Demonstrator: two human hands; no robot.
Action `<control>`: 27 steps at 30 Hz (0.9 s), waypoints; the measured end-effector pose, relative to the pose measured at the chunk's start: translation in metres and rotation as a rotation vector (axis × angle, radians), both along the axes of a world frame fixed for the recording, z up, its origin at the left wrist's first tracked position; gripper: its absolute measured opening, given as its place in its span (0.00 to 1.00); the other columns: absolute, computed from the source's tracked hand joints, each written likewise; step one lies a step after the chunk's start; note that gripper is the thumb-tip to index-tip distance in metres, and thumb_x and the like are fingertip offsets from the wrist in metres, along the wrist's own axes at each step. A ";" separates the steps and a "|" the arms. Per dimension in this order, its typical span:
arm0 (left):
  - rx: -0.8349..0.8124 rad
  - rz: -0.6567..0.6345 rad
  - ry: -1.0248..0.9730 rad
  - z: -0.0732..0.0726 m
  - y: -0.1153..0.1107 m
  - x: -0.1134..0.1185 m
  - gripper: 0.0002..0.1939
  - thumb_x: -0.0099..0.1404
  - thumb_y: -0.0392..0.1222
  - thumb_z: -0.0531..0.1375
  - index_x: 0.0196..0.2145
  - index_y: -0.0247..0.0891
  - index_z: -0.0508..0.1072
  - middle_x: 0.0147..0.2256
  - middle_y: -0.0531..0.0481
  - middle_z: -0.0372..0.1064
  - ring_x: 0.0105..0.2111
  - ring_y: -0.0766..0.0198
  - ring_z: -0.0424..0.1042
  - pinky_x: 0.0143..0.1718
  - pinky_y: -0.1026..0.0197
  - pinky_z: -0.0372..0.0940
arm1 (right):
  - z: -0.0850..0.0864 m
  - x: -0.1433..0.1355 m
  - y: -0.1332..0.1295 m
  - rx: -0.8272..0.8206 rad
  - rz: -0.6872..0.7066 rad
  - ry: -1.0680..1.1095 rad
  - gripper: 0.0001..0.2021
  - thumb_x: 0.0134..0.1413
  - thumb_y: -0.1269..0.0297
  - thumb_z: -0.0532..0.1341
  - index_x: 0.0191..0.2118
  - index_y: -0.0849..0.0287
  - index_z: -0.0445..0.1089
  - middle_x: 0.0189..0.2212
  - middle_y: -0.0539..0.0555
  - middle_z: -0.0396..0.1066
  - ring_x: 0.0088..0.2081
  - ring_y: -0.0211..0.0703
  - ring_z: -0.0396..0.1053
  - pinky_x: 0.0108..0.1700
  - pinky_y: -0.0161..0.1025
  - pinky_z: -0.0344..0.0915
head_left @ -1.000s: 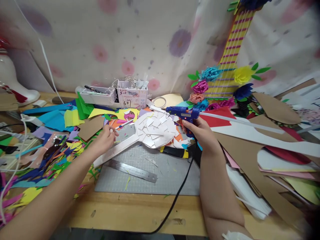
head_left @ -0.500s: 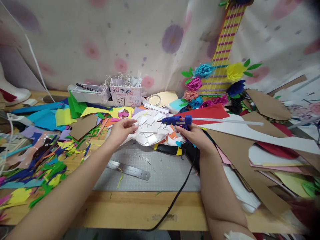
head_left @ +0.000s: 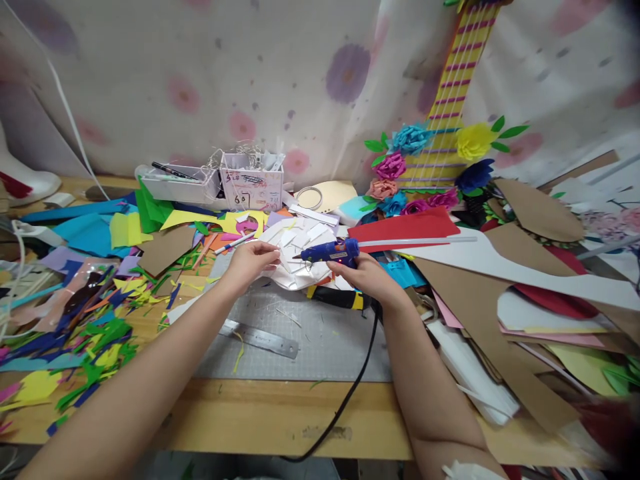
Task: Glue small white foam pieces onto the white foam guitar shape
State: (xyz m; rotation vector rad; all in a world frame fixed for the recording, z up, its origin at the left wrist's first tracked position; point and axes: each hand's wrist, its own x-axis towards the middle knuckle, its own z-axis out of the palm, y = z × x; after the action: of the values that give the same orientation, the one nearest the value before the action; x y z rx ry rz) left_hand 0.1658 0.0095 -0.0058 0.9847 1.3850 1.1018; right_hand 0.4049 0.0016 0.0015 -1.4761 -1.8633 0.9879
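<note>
Left hand (head_left: 253, 263) first: thumb and fingertips are curled nearly together over the left part of the white paddle-shaped paper piece (head_left: 299, 240). Can't tell if there's a scrap pinched in there. The right hand (head_left: 364, 275) is wrapped snugly around a blue plastic glue gun (head_left: 330, 252), nozzle pointing left at those fingertips, long clear glue stick (head_left: 420, 242) poking out the back.

The paddle piece sits mid-frame, its round head covered in white strips, at the top of a grey gridded cutting mat (head_left: 330, 347). A black-and-yellow tool handle (head_left: 338, 297) lies just below the head, a steel ruler (head_left: 265, 339) lower down.

What worries me: the nozzle is really near the left fingers, so if it's hot, one small slip of either hand could mean a burn. Also, the black cord (head_left: 345, 397) runs over the front edge of the wooden table (head_left: 250, 415); a snag there could yank the gun.

Counts: one gun, one glue stick showing, one ruler, one tool handle, two white open boxes (head_left: 253, 191) upper left of centre. At least seven paper flowers (head_left: 474, 142) around the yellow striped guitar-like neck (head_left: 453, 87), upper right. The strips overlap too much to count, sorry.
</note>
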 end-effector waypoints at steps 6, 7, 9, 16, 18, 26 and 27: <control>0.001 -0.018 0.033 0.000 -0.001 -0.001 0.16 0.36 0.44 0.70 0.23 0.33 0.73 0.24 0.50 0.71 0.27 0.63 0.72 0.33 0.58 0.68 | -0.002 -0.009 -0.004 -0.018 0.030 -0.046 0.17 0.49 0.47 0.62 0.38 0.54 0.76 0.35 0.54 0.76 0.40 0.50 0.72 0.43 0.44 0.67; -0.005 -0.029 0.033 0.001 -0.001 -0.002 0.16 0.37 0.44 0.70 0.23 0.33 0.73 0.24 0.50 0.71 0.27 0.64 0.71 0.33 0.58 0.68 | -0.002 -0.009 -0.004 -0.017 0.023 -0.056 0.18 0.48 0.47 0.62 0.39 0.54 0.75 0.36 0.54 0.77 0.41 0.50 0.72 0.43 0.44 0.67; -0.024 -0.053 0.030 0.003 -0.002 -0.003 0.16 0.37 0.44 0.71 0.24 0.32 0.73 0.25 0.49 0.71 0.27 0.64 0.71 0.33 0.58 0.68 | -0.003 -0.010 -0.004 -0.010 0.016 -0.065 0.18 0.48 0.47 0.62 0.39 0.54 0.75 0.37 0.54 0.77 0.41 0.51 0.72 0.43 0.44 0.67; -0.065 -0.132 0.018 0.002 -0.003 -0.006 0.21 0.35 0.48 0.72 0.24 0.32 0.74 0.25 0.49 0.71 0.27 0.64 0.71 0.33 0.57 0.68 | -0.003 -0.009 -0.003 0.013 0.036 -0.047 0.18 0.49 0.47 0.62 0.39 0.54 0.75 0.36 0.54 0.77 0.40 0.50 0.72 0.41 0.43 0.67; -0.066 -0.142 0.011 -0.001 -0.002 -0.007 0.22 0.35 0.49 0.72 0.25 0.32 0.74 0.25 0.48 0.71 0.28 0.63 0.71 0.33 0.58 0.68 | -0.003 -0.009 -0.003 0.010 0.041 -0.052 0.18 0.49 0.47 0.62 0.38 0.55 0.76 0.35 0.54 0.77 0.40 0.50 0.72 0.41 0.43 0.67; -0.057 -0.154 -0.035 -0.003 -0.001 -0.011 0.22 0.39 0.50 0.72 0.28 0.33 0.72 0.28 0.49 0.71 0.29 0.63 0.73 0.35 0.57 0.68 | 0.003 -0.007 -0.005 -0.030 0.065 -0.088 0.16 0.49 0.48 0.62 0.36 0.55 0.76 0.35 0.54 0.76 0.39 0.50 0.72 0.42 0.43 0.67; -0.056 -0.166 -0.036 -0.002 -0.002 -0.011 0.22 0.40 0.50 0.71 0.28 0.33 0.72 0.28 0.49 0.71 0.30 0.63 0.73 0.35 0.57 0.68 | 0.003 -0.007 -0.005 -0.032 0.071 -0.086 0.16 0.49 0.49 0.62 0.36 0.55 0.76 0.35 0.54 0.76 0.40 0.50 0.72 0.42 0.43 0.67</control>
State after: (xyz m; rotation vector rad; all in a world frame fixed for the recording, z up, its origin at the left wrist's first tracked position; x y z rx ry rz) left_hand 0.1544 0.0080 -0.0077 1.0147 1.2744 0.9485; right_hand 0.3979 -0.0033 0.0044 -1.5018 -1.9814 1.0063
